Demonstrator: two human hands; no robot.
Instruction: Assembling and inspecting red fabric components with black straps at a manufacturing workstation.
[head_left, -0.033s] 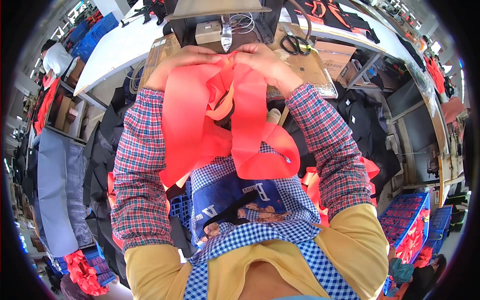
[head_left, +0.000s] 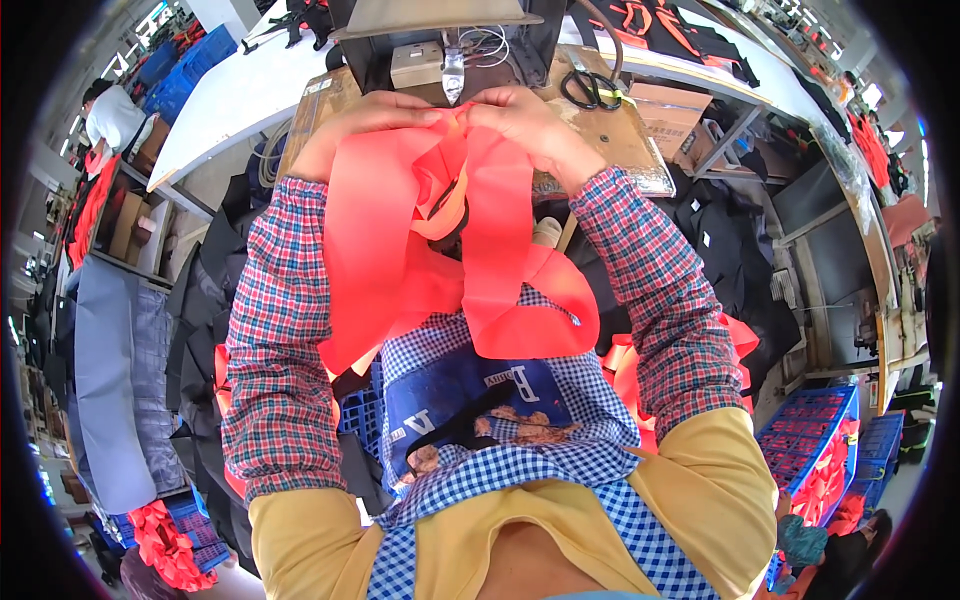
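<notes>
Clock positions are taken from the centre of the view. The long coral-red band of smooth, flexible material (head_left: 370, 220) hangs from 12 o'clock down to the middle, in front of the wearer's blue-and-white gingham apron (head_left: 505, 470). The left hand (head_left: 385, 113), at 11 o'clock, and the right hand (head_left: 515, 115), just past 12, are both closed in a fingertip pinch on its upper end. They meet almost side by side, apparently to keep the two gathered parts together and level beneath the narrow silvery metal piece (head_left: 453, 75) of the dark machine at 12 o'clock. The rest falls free in wide loops, presumably because only the top is gripped. The black-handled scissors (head_left: 590, 92) lie at 1 o'clock on the worn brown wooden worktop (head_left: 625, 135), a place judged to be within reach of the right hand.

Not determined: whether the band is one strip or two, as its folds overlap; whether its edge touches the metal piece; and where the thumbs press, the fabric and fingers covering the contact. The worktop is partly concealed behind the hands, and the machine's top is cut off by the upper edge
</notes>
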